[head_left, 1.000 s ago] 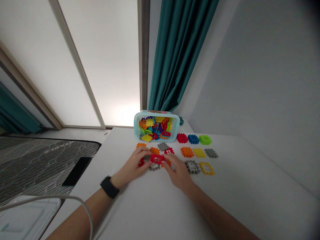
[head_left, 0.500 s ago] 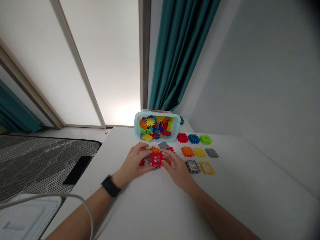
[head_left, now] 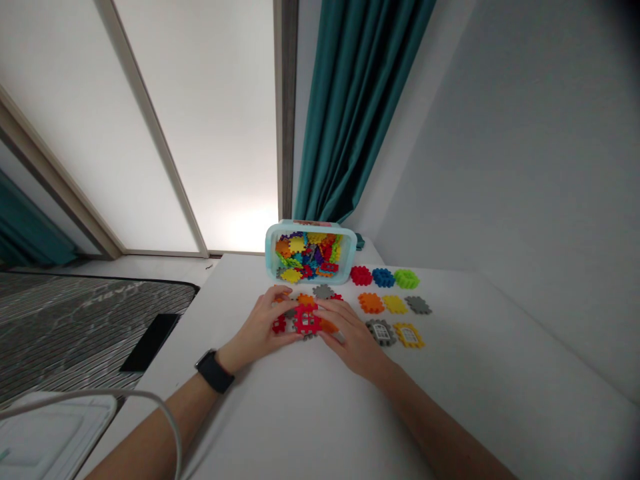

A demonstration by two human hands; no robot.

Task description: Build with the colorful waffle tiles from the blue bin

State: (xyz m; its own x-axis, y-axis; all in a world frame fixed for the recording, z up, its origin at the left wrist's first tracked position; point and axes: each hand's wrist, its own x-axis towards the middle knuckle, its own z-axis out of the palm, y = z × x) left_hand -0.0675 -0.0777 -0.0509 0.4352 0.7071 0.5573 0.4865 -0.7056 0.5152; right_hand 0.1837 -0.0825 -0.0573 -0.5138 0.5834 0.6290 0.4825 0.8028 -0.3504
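Observation:
Between my two hands stands a red notched building tile (head_left: 307, 320) with a small window pattern, its face toward me. My left hand (head_left: 261, 325), with a dark watch on the wrist, grips its left side between thumb and fingers. On the right edge, my right hand (head_left: 350, 337) curls its fingers and thumb around the tile. Orange (head_left: 306, 300), grey (head_left: 324, 292) and red (head_left: 279, 325) notched tiles show around and behind it, partly covered by my fingers. Whether all of these are joined to the held tile I cannot tell.
A pale blue tub (head_left: 271, 253) full of mixed coloured tiles lies with its opening toward me. Right of my hands, red (head_left: 361, 275), blue (head_left: 384, 278), green (head_left: 407, 279), orange, yellow and grey tiles lie in rows on the white table (head_left: 310, 413). A cable (head_left: 150, 395) crosses my left forearm.
The whole view has shifted slightly. My right fingers and thumb have changed position slightly at the red tile's right edge, and more orange shows beside it. Both hands stay at the tile.

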